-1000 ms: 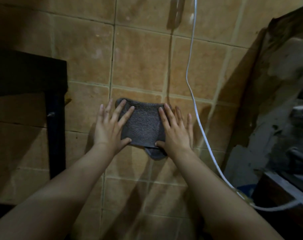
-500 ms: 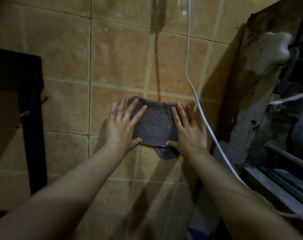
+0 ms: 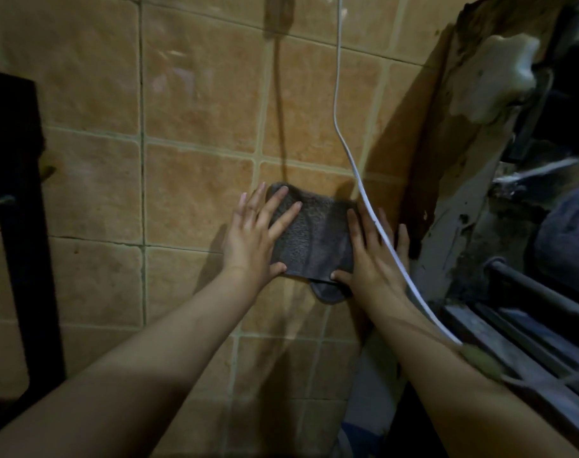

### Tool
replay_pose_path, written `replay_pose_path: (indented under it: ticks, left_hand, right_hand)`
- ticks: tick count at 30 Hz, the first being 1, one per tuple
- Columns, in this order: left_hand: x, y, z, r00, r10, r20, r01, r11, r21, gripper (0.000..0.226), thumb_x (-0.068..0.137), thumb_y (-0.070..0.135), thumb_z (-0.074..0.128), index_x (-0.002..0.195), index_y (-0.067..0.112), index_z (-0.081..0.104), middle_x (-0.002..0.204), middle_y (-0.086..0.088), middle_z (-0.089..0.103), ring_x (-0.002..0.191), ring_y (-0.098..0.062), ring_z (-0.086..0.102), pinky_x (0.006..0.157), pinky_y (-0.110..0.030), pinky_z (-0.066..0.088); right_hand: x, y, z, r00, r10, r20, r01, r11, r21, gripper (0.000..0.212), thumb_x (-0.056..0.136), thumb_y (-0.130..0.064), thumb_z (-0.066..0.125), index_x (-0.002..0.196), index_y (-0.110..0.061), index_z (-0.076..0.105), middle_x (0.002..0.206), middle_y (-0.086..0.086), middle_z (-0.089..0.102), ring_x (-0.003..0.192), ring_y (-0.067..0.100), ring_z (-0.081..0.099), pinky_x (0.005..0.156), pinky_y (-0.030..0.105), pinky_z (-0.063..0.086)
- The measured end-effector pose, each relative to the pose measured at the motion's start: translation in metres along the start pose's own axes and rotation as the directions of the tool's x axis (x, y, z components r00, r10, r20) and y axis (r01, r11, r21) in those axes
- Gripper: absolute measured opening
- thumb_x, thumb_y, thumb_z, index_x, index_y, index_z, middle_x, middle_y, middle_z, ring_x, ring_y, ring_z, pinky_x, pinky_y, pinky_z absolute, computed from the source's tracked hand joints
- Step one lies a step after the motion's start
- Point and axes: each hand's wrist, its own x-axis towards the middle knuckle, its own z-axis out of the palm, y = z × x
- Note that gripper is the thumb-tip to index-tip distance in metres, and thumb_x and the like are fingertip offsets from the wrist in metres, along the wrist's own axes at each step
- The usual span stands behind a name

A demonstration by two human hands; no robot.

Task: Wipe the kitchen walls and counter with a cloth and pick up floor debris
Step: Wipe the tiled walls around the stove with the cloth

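Observation:
A grey terry cloth [image 3: 314,239] lies flat against the tan tiled wall [image 3: 195,193], a little right of centre. My left hand [image 3: 255,239] presses its left edge with straight, spread fingers. My right hand [image 3: 370,256] presses its right edge, fingers straight, thumb under the lower hem. A folded corner of the cloth hangs below the two thumbs. Both forearms reach up from the bottom of the view.
A white cable [image 3: 354,166] hangs down the wall and crosses over my right hand and forearm. A dark frame [image 3: 14,206] stands at the left. At the right are a chipped wall edge [image 3: 446,200], a pale knob [image 3: 499,74] and dark bars [image 3: 539,312].
Both hands have slid the cloth to the right along the wall, up to the white cable, which now lies over my right hand. The view has shifted right too.

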Motion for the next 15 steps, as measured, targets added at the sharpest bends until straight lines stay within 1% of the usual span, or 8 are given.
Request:
replay_pose_path:
  ticks: [1,3,6,7,9,10,12,15]
  left_hand:
    - [0.0,0.003,0.0,1.0,-0.002,-0.008,0.002,1.0,-0.004,0.108,0.079,0.076,0.037,0.13,0.025,-0.044,0.137,-0.004,-0.048,0.141,-0.033,-0.026,0.112,-0.052,-0.014]
    - [-0.001,0.009,0.003,0.999,-0.011,-0.033,0.011,1.0,0.007,0.108,0.079,0.076,0.037,0.129,0.026,-0.045,0.143,-0.002,-0.044,0.141,-0.033,-0.025,0.108,-0.052,-0.017]
    - [-0.002,0.01,0.006,0.997,0.025,-0.069,-0.026,1.0,-0.015,0.107,0.079,0.075,0.04,0.134,0.027,-0.039,0.155,-0.002,-0.027,0.144,-0.033,-0.017,0.103,-0.05,-0.02]
    - [-0.004,0.01,0.006,0.995,0.02,-0.101,-0.025,0.998,-0.05,0.108,0.078,0.073,0.044,0.14,0.028,-0.032,0.158,-0.002,-0.018,0.145,-0.031,-0.01,0.104,-0.049,-0.018]
    - [-0.007,0.012,0.006,0.985,-0.015,-0.171,0.004,0.998,-0.062,0.109,0.073,0.072,0.052,0.146,0.03,-0.017,0.16,0.0,0.0,0.146,-0.028,0.008,0.111,-0.051,-0.008]
    - [-0.01,0.013,0.005,0.989,-0.002,-0.148,-0.005,0.999,-0.044,0.111,0.072,0.074,0.051,0.146,0.029,-0.018,0.16,-0.001,-0.002,0.146,-0.029,0.006,0.113,-0.052,-0.005]
    - [-0.015,0.019,0.013,0.998,0.042,-0.055,-0.044,0.998,-0.044,0.11,0.077,0.075,0.044,0.137,0.028,-0.035,0.155,-0.001,-0.027,0.144,-0.032,-0.013,0.114,-0.052,-0.009]
    - [-0.019,0.024,0.018,0.998,0.036,-0.043,-0.035,0.999,0.01,0.11,0.079,0.076,0.038,0.126,0.025,-0.048,0.135,-0.004,-0.05,0.142,-0.035,-0.021,0.101,-0.055,-0.023]
  right_hand:
    - [-0.002,0.001,0.0,1.0,-0.009,-0.009,0.009,1.0,0.009,0.119,0.063,-0.061,0.073,0.152,-0.021,0.003,0.16,0.004,0.008,0.147,0.026,0.008,0.111,0.045,-0.008]
    - [-0.003,0.001,0.006,0.999,-0.01,0.051,0.01,1.0,0.004,0.115,0.073,-0.059,0.066,0.146,-0.023,-0.014,0.16,0.003,-0.004,0.147,0.025,0.0,0.111,0.044,-0.012]
    - [-0.006,-0.002,0.007,0.997,0.073,0.003,-0.073,0.996,-0.046,0.114,0.063,-0.057,0.075,0.148,-0.021,0.007,0.158,0.005,0.017,0.145,0.027,0.018,0.112,0.045,-0.005]
    - [-0.008,0.0,0.009,0.998,0.062,0.026,-0.061,0.996,-0.058,0.114,0.068,-0.058,0.072,0.149,-0.02,0.002,0.159,0.005,0.009,0.146,0.027,0.01,0.113,0.046,-0.004]
    - [-0.014,0.001,0.013,0.988,0.04,0.151,-0.036,0.999,-0.027,0.11,0.081,-0.061,0.055,0.143,-0.019,-0.025,0.158,0.002,-0.019,0.146,0.024,-0.012,0.114,0.046,-0.009]
    - [-0.015,0.0,0.011,0.98,0.046,0.195,-0.035,0.998,-0.06,0.11,0.083,-0.064,0.05,0.137,-0.018,-0.033,0.155,0.001,-0.027,0.145,0.024,-0.017,0.115,0.045,-0.008]
    - [-0.018,-0.002,0.01,0.978,0.053,0.2,-0.031,0.993,-0.109,0.109,0.084,-0.068,0.044,0.13,-0.016,-0.04,0.149,0.0,-0.037,0.144,0.024,-0.02,0.116,0.045,-0.006]
    - [-0.028,-0.009,0.017,0.969,0.089,0.23,-0.068,0.993,-0.1,0.11,0.083,-0.07,0.042,0.127,-0.015,-0.043,0.137,0.001,-0.044,0.144,0.023,-0.021,0.116,0.044,-0.008]
